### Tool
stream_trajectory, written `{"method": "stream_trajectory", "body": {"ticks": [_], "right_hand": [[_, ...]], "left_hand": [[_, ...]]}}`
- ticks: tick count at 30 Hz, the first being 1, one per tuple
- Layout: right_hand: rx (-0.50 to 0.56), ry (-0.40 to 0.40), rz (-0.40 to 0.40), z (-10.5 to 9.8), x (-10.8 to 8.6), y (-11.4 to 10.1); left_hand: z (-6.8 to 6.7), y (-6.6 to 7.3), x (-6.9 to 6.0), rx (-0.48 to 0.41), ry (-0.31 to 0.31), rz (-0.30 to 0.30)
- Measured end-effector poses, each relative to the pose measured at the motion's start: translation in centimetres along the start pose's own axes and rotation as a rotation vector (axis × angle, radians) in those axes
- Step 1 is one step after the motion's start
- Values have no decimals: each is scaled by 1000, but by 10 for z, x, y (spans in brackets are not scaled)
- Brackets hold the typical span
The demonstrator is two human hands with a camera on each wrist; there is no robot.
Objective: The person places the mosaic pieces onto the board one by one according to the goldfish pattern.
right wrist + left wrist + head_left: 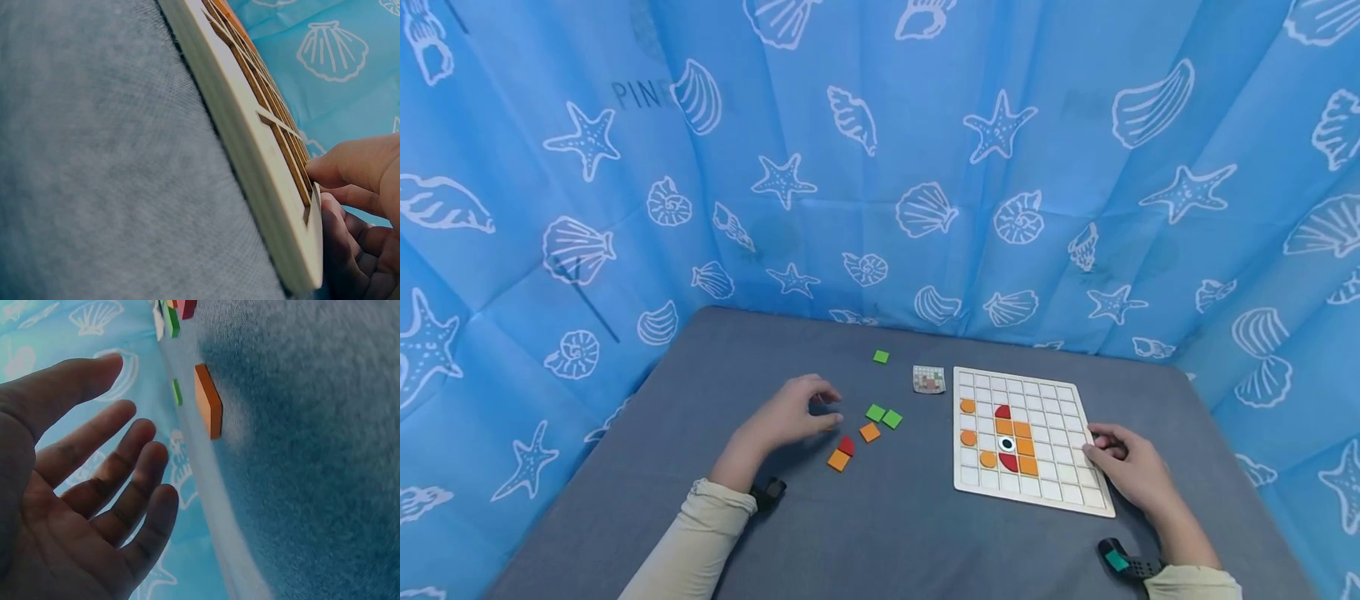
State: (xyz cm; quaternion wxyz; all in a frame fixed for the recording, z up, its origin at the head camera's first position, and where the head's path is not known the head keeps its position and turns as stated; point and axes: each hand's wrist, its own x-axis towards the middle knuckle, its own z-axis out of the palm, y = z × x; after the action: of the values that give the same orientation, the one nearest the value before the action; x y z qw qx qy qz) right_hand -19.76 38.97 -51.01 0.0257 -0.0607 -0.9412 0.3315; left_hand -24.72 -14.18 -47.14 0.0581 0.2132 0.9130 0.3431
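My left hand hovers over the table with fingers loosely bent and nothing between them. Just right of it lie an orange square tile, a red quarter-round tile and another orange square. In the left wrist view an orange tile sits beyond the fingertips. My right hand holds the right edge of a white grid board, thumb on the rim and fingers curled at its side. On the board are orange squares, orange discs, red quarter-rounds and an eye tile.
Green square tiles lie between the left hand and the board, with one more green tile farther back. A small pattern card is beside the board's far left corner. A blue shell-print curtain hangs behind the grey table.
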Motion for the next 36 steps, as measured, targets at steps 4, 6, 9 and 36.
{"method": "stream_trajectory", "body": {"ticks": [4,6,9,36], "right_hand": [[-3,18,-21,1,-1,1],[-5,23,-27,1,-2,1],[-8,25,-30,1,-3,0],[-4,13,5,1,-1,-2]], "left_hand": [[-2,-2,1,23,-17,-20],[-2,-4,1,31,-30,-26],[-2,-6,2,36,-46,-40],[1,-14,0,41,-126,-120]]}}
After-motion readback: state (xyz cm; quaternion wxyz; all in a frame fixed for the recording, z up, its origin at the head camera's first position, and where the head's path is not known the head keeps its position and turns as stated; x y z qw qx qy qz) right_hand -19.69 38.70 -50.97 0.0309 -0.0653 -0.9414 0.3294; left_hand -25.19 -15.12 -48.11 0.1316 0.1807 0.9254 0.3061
